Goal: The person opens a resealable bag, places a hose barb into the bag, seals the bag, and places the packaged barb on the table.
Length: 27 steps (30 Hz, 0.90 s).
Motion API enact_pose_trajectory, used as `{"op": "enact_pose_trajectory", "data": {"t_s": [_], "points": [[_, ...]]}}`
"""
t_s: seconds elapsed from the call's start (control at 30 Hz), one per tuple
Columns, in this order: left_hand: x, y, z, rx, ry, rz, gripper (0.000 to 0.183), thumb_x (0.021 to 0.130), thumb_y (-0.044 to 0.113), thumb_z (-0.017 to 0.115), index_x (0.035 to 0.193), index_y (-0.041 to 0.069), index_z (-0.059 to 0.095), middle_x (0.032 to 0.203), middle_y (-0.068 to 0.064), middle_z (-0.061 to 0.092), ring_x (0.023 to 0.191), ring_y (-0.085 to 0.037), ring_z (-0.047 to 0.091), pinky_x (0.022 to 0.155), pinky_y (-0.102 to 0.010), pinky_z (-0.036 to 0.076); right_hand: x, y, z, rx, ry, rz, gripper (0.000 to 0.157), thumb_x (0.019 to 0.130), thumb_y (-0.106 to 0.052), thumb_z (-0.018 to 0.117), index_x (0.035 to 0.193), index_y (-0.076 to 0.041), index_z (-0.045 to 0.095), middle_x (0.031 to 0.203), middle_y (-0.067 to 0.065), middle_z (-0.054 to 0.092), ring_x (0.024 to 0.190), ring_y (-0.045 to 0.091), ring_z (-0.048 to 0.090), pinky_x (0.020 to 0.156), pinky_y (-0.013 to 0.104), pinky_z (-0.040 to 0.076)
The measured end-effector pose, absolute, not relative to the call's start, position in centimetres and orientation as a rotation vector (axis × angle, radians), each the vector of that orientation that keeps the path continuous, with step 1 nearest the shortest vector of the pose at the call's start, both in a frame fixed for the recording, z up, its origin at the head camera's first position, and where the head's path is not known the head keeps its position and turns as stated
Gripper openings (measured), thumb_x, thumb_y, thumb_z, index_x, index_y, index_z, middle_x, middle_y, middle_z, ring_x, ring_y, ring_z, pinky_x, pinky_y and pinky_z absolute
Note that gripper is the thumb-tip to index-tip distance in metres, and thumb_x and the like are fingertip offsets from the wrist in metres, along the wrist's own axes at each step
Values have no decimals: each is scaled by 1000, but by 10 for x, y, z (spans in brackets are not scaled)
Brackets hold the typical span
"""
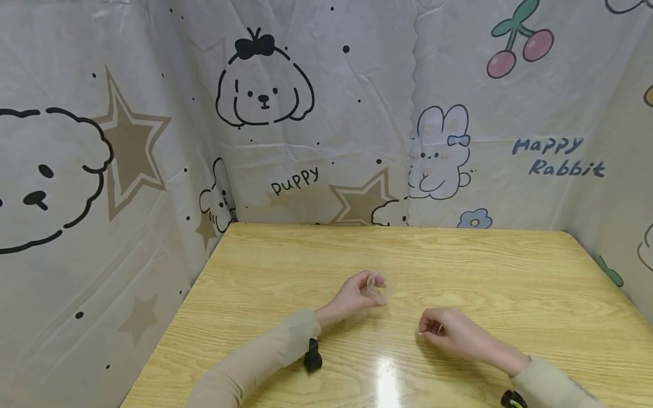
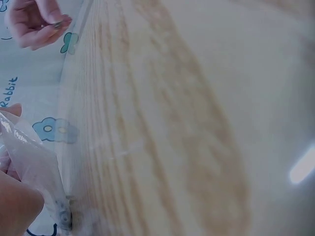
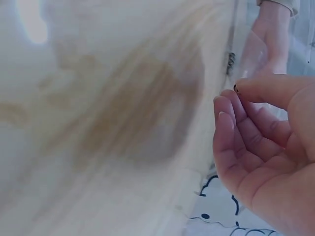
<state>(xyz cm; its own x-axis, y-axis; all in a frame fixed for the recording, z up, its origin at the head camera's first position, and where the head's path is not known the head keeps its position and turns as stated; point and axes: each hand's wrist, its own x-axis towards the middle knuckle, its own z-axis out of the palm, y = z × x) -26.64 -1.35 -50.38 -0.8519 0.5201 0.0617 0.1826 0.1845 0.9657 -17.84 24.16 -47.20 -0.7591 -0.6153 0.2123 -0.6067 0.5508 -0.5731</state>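
My left hand (image 1: 352, 296) grips a clear plastic bag (image 1: 389, 286) by its mouth, which stands spread in a round loop over the middle of the table. In the left wrist view the clear bag (image 2: 37, 164) hangs down from the fingers, with small dark bits (image 2: 65, 217) at its lower end. To the right and nearer me, my right hand (image 1: 454, 333) pinches a tiny dark, shiny piece (image 3: 236, 89) between thumb and forefinger, apart from the bag. Its other fingers curl loosely. The piece is too small to tell its kind.
A wood-grain table (image 1: 275, 255) lies under both hands, with a bright light reflection near its front. Printed cloth (image 1: 352, 113) with cartoon animals hangs along the back and sides. Black straps sit at both wrists.
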Motion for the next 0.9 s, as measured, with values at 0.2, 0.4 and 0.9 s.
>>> {"op": "enact_pose_trajectory", "data": {"t_s": [0.2,0.4,0.9], "points": [[-266,-13,-501,677,2180,1705,38,84,2,77,118,4,60,125,-16,66,122,-30,61,101,-29,52,-187,239,-453,-1021,2805,-1012,9,90,-5,70,86,-12,66,80,-4,69,71,-4,60,59,18,54],[-266,-11,-501,682,2179,1708,37,84,3,77,117,3,60,125,-17,66,123,-31,60,104,-32,50,-203,232,-435,-1088,2904,-1012,11,88,-1,70,88,-11,67,82,-4,69,72,-1,62,60,18,55],[-265,-11,-501,684,2170,1719,34,85,5,77,115,6,60,123,-14,66,121,-29,61,101,-34,51,-241,195,-417,-1323,2989,-888,14,84,4,72,85,-9,67,79,-1,69,70,5,64,61,21,57]]}}
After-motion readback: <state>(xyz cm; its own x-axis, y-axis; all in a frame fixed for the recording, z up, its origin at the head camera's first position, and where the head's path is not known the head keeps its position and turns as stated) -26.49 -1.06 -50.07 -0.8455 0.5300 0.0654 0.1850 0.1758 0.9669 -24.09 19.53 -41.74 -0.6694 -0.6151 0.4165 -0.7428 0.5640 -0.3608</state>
